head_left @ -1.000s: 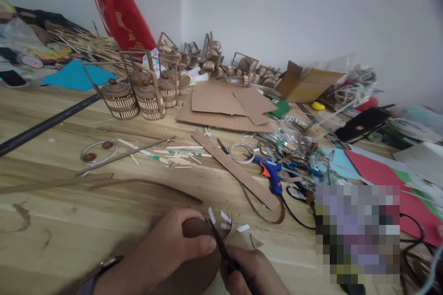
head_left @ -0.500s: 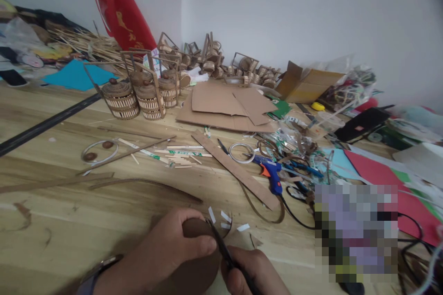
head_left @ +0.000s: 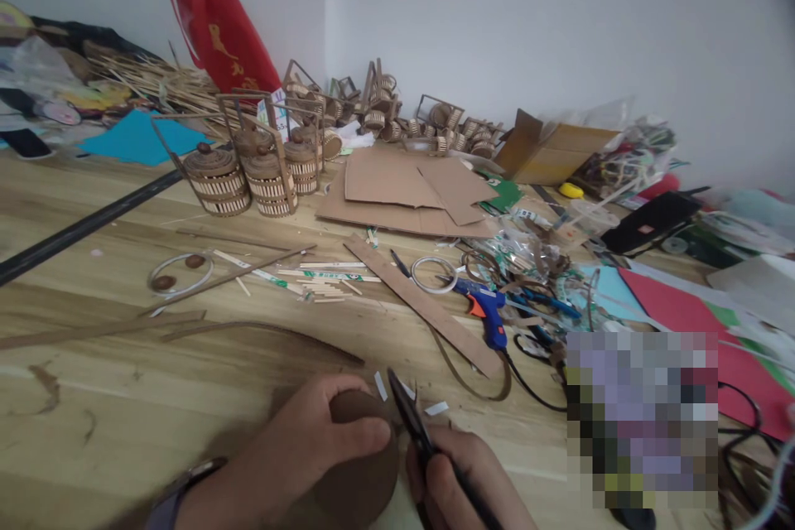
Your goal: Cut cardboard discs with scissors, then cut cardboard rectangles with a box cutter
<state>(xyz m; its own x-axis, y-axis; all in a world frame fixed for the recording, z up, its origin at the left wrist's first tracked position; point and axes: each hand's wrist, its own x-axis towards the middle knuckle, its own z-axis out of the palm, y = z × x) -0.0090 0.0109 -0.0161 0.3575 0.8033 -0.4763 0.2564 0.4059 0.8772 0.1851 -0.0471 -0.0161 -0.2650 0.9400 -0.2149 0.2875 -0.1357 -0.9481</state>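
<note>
At the bottom of the head view my left hand (head_left: 310, 443) pinches a round brown cardboard piece (head_left: 360, 472), thumb lying across its top edge. Just to its right, my right hand (head_left: 463, 484) is closed round black scissors (head_left: 413, 422). The blades point up and away, their tips beside the disc's upper right edge. A watch sits on my left wrist. Small white paper scraps (head_left: 435, 409) lie on the wooden table (head_left: 124, 397) just beyond the blades.
A blue hot glue gun (head_left: 484, 310) with its black cord, a long cardboard strip (head_left: 422, 306) and thin brown strips lie ahead. Farther back stand bamboo baskets (head_left: 214, 178), flat cardboard sheets (head_left: 403, 190), a red bag (head_left: 214, 21) and coloured paper at the right.
The scissors have swung up and to the right, away from under my left thumb, and my right hand has risen slightly. My left hand keeps its hold on the disc.
</note>
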